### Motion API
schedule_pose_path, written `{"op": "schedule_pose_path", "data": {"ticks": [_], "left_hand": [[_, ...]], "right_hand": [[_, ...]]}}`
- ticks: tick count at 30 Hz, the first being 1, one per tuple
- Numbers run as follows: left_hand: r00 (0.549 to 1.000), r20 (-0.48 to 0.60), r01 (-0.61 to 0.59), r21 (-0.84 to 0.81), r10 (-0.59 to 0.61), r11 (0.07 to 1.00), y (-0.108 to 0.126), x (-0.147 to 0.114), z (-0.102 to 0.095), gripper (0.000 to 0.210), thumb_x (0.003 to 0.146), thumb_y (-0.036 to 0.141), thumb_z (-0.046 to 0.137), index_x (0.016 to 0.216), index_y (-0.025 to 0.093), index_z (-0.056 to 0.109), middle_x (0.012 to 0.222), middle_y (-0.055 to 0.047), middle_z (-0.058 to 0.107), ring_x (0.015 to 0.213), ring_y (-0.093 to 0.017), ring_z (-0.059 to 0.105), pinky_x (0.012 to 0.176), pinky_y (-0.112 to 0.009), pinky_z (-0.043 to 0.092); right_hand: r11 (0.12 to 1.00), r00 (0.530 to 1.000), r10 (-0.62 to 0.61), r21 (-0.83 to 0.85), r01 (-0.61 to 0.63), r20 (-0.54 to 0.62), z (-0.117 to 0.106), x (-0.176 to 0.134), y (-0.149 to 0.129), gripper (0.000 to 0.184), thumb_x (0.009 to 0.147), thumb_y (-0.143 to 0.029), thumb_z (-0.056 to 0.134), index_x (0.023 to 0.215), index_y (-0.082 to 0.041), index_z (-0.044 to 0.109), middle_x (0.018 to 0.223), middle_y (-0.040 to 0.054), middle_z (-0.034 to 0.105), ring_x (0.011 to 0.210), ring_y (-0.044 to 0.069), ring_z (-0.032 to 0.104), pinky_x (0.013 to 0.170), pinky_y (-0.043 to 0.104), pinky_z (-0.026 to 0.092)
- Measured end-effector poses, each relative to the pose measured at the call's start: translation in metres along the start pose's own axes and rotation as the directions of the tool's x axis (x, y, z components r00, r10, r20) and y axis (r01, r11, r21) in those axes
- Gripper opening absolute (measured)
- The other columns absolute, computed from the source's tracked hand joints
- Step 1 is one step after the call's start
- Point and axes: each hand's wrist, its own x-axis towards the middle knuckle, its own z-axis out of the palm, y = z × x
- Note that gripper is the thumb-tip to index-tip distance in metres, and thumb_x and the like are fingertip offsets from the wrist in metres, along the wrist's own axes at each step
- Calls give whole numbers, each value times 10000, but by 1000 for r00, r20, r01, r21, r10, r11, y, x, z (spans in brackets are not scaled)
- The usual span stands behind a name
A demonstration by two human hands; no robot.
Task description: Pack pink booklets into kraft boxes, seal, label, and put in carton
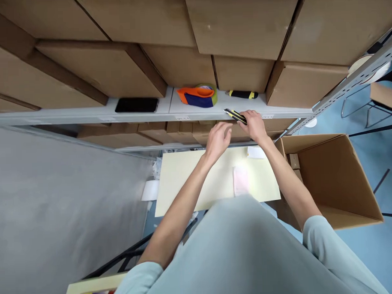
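A yellow-and-black utility knife (235, 115) is held in the right hand (255, 124) at the front edge of the grey shelf (169, 110), its long axis running up and to the left, away from the knuckles, with the tip over the shelf lip. The left hand (219, 139) is seen just beside it, lower and to the left, fingers loosely curled and holding nothing. A tape dispenser (199, 96) and a second knife (242, 94) lie further back on the shelf, a dark phone (136, 105) well to the left. Below the hands a pale flat box (190, 181) is seen, an open carton (332, 176) to its right.
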Motion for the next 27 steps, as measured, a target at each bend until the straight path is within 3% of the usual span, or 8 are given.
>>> {"op": "schedule_pose_path", "data": {"ticks": [4, 7, 11, 15, 19, 23, 27], "left_hand": [[971, 155, 176, 49, -182, 983, -46, -86, 27, 313, 1058, 244, 556, 1269, 230, 787, 1324, -105, 769, 1269, -306, 694, 1194, -416, 493], [894, 286, 319, 132, -344, 939, -85, -141, 54, 311, 1022, 200, 563, 1221, 217, 802, 1277, -114, 784, 1202, -309, 725, 1128, -415, 543], [781, 444, 381, 220, -440, 898, -126, -188, 93, 269, 976, 162, 598, 1128, 216, 814, 1198, -125, 794, 1076, -303, 752, 1048, -409, 573], [727, 527, 370, 240, -441, 897, -154, -207, 128, 213, 949, 159, 628, 1054, 217, 804, 1124, -135, 785, 1068, -318, 742, 1049, -424, 564], [735, 550, 358, 183, -397, 916, -179, -213, 154, 139, 938, 194, 688, 1053, 230, 758, 1062, -121, 751, 1083, -318, 704, 1061, -438, 550], [757, 516, 375, 159, -401, 913, -193, -214, 167, 54, 950, 235, 720, 998, 249, 702, 997, -95, 717, 1058, -304, 669, 1016, -425, 553], [745, 494, 423, 168, -448, 890, -195, -211, 171, 37, 971, 246, 703, 935, 246, 694, 927, -83, 711, 988, -292, 681, 955, -410, 555]], "right_hand": [[975, 994, 107, 191, -110, 28, 43, -77, 6, 392, 1012, -327, 663, 1382, -203, 709, 1332, 136, 724, 1236, 351, 670, 1127, 482, 533], [918, 963, 243, 292, -267, 117, 91, -136, 12, 381, 970, -309, 677, 1337, -216, 719, 1319, 111, 707, 1155, 309, 712, 1074, 428, 580], [823, 870, 423, 294, -486, 254, 161, -207, 3, 340, 917, -280, 680, 1250, -217, 712, 1307, 121, 720, 1126, 303, 734, 1048, 417, 600], [727, 746, 544, 228, -648, 384, 217, -254, -22, 355, 948, -296, 652, 1293, -217, 630, 1270, 134, 767, 1189, 340, 741, 1035, 451, 599], [667, 630, 647, 83, -741, 429, 250, -277, -40, 375, 985, -279, 623, 1350, -227, 554, 1324, 160, 758, 1090, 366, 773, 949, 487, 617], [680, 616, 665, 1, -734, 422, 257, -290, -40, 375, 1004, -282, 614, 1367, -234, 534, 1380, 174, 728, 1104, 382, 769, 938, 509, 620], [694, 618, 665, -40, -719, 419, 254, -298, -39, 425, 1003, -368, 665, 1380, -223, 530, 1387, 192, 710, 1118, 402, 764, 932, 519, 622]]}}
